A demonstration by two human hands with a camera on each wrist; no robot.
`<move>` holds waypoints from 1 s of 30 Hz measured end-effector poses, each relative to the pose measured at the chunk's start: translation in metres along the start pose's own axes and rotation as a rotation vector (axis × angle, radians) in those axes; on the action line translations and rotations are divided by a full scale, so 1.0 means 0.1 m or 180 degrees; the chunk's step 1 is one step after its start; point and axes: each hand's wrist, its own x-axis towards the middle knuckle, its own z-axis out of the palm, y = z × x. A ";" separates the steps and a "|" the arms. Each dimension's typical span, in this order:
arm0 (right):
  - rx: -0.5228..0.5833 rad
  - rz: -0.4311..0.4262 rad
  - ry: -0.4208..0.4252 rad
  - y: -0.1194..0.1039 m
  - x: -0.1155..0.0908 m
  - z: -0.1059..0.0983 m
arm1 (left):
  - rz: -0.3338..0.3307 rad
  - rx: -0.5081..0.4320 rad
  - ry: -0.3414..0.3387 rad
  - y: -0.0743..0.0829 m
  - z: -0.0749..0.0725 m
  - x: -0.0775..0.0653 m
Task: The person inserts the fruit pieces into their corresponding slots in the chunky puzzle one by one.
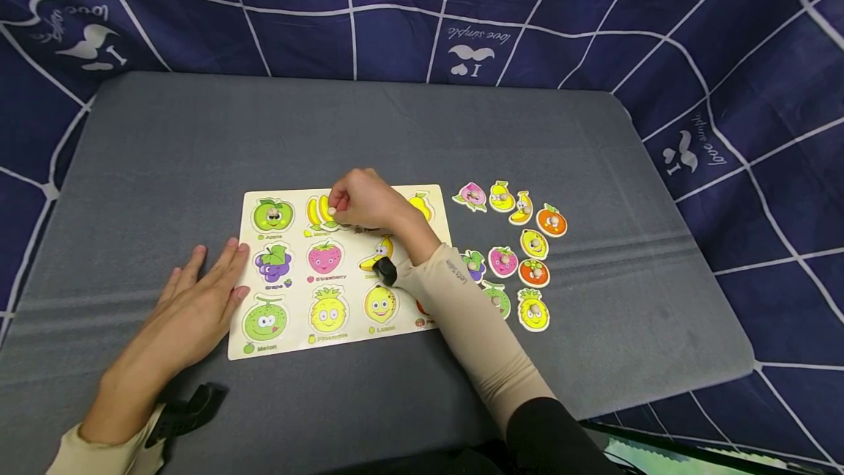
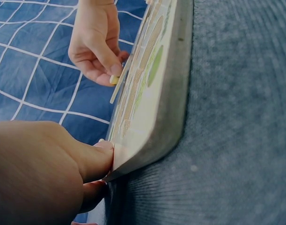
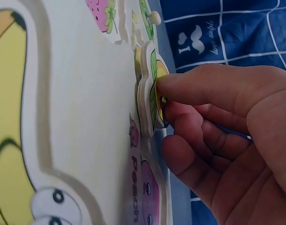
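A wooden fruit puzzle board [image 1: 300,255] lies on the grey table, with printed fruit pictures and names. My right hand [image 1: 369,200] pinches the small round knob of a yellow fruit puzzle piece with green leaves [image 1: 321,215] between thumb and finger. In the right wrist view this piece [image 3: 147,93] is tilted against the board's upper part, near the printed "Peach". Part of it is hidden behind the fingers. My left hand [image 1: 198,299] lies at the board's left edge with fingers extended, their tips touching it. A green apple piece [image 1: 273,216] with a knob sits in the top left slot.
To the right of the board lie several loose knobbed pieces, among them a peach [image 1: 472,196], an orange [image 1: 552,221], a strawberry [image 1: 503,262] and a pineapple [image 1: 533,310]. My right forearm hides part of the board. A dark blue checked cloth [image 1: 395,35] surrounds the table.
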 end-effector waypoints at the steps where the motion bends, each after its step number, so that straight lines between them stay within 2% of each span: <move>1: 0.0000 0.0003 -0.0011 0.00 0.01 0.01 | 0.0004 -0.0002 0.0002 0.00 0.00 0.00; 17: -0.0281 -0.0098 -0.0010 -0.03 0.09 0.05 | 0.0007 -0.0014 0.0023 0.00 0.00 -0.01; 30: -0.0232 -0.0090 -0.0048 -0.08 0.12 0.06 | 0.0002 -0.0034 0.0030 0.00 -0.02 0.00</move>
